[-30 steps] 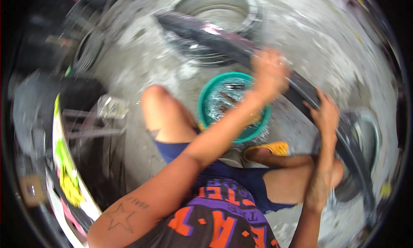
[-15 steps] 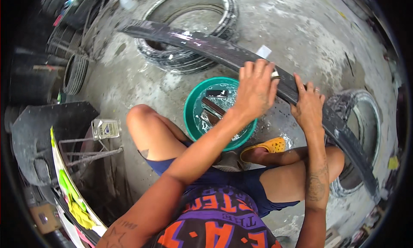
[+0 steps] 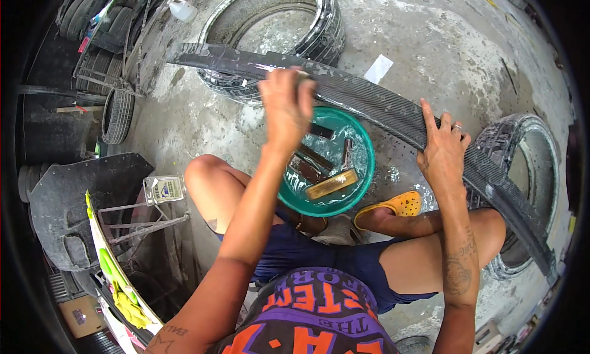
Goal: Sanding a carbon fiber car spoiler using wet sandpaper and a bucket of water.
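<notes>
A long, curved dark panel (image 3: 369, 98) with a woven carbon-fibre look and a wet sheen lies slantwise across two tires. My left hand (image 3: 286, 108) is on its left half, fingers bent over a small pale-edged thing, mostly hidden and slightly blurred, pressed to the surface. Farther right, my right hand (image 3: 442, 146) grips the panel's near edge, its fingers over the top. Below the panel stands a green basin (image 3: 369, 169) of water. In it are a yellowish wooden block (image 3: 332, 185) and several dark, flat blocks (image 3: 316, 157).
One tire (image 3: 332, 31) lies under the panel's left part, another tire (image 3: 541, 169) under its right. A white paper piece (image 3: 378, 69) is on the wet floor beyond. A plastic jug (image 3: 182, 10) stands far left. Panels and a metal frame (image 3: 144, 222) crowd my left side.
My left hand has slid leftward along the panel, with the small thing under its fingers. My right hand keeps its hold. The wooden block in the basin has come into sight.
</notes>
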Demonstrator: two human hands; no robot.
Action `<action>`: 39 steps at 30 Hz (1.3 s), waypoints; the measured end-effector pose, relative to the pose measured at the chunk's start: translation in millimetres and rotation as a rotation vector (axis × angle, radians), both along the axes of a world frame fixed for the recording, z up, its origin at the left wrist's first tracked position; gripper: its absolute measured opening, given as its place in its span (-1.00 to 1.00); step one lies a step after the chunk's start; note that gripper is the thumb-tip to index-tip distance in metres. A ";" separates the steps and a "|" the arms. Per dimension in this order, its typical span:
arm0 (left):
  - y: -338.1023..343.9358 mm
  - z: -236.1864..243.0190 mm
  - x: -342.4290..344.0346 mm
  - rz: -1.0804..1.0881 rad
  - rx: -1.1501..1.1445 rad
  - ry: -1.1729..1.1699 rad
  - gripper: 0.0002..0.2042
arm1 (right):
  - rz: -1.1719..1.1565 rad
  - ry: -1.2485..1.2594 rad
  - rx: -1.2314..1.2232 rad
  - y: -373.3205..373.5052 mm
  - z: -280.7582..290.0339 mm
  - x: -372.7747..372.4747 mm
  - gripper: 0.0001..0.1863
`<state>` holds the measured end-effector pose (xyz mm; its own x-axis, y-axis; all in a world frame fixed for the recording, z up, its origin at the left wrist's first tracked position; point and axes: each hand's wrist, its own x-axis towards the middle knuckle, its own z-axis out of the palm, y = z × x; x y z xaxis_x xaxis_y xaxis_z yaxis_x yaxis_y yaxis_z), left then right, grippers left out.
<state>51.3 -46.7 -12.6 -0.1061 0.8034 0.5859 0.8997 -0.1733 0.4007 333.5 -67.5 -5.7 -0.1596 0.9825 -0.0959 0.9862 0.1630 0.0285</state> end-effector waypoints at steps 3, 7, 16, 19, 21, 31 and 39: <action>-0.5 -8.1 13.7 0.032 0.021 0.011 -0.78 | -0.021 -0.006 0.004 0.0 -4.3 -0.2 0.20; -24.0 -4.6 58.7 -0.330 -0.085 -0.069 -0.69 | -0.005 0.012 0.051 -0.6 -4.9 1.6 0.28; 37.2 -10.4 -83.1 -0.010 0.152 0.013 -0.64 | 0.005 0.100 0.015 14.5 14.8 -13.9 0.18; 35.4 -11.7 -89.7 -0.075 0.097 -0.105 -0.53 | -0.031 0.076 -0.013 27.7 15.5 -25.1 0.16; 23.8 -12.4 -83.4 -0.026 -0.036 -0.158 -0.44 | -0.034 0.080 -0.018 31.7 16.6 -28.1 0.15; -40.6 -9.3 -12.3 -0.175 -0.384 0.139 -0.16 | -0.058 0.011 -0.076 30.8 17.9 -31.1 0.19; -10.5 19.9 -35.5 -0.115 -0.061 0.036 -0.45 | -0.039 0.024 -0.014 26.9 13.4 -30.7 0.19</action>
<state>15.8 -57.2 7.2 0.0091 0.8436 0.5370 0.8891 -0.2526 0.3818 302.7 -40.6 7.6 -0.1234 0.9866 -0.1067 0.9922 0.1245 0.0031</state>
